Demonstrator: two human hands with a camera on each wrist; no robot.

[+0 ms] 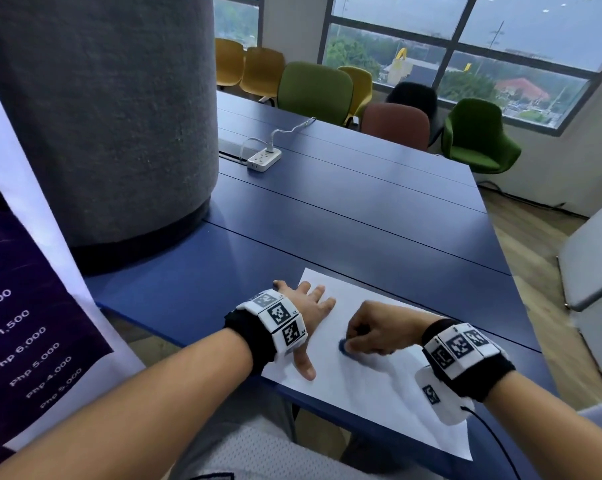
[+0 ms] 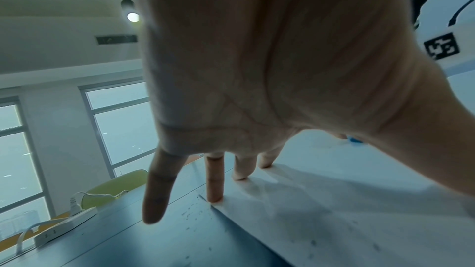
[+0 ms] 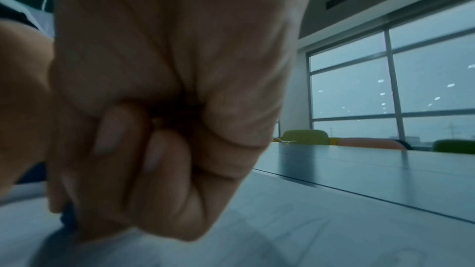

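A white sheet of paper (image 1: pixel 372 386) lies on the blue table (image 1: pixel 344 223) near its front edge. My left hand (image 1: pixel 310 306) lies flat with spread fingers on the sheet's left edge, pressing it down; the left wrist view shows the fingertips (image 2: pixel 214 196) on the paper (image 2: pixel 334 210) and the table. My right hand (image 1: pixel 372 332) is curled in a fist and pinches a small blue object (image 1: pixel 344 348), perhaps an eraser, against the sheet. The right wrist view shows only a dark blue sliver of the object (image 3: pixel 68 217) under the fingers (image 3: pixel 154 170).
A wide grey fabric-covered column (image 1: pixel 98 116) stands on the table's left. A white power strip (image 1: pixel 263 158) with its cord lies further back. Green, yellow and red chairs (image 1: pixel 315 86) line the far side under the windows. A printed banner (image 1: pixel 26 306) hangs at left.
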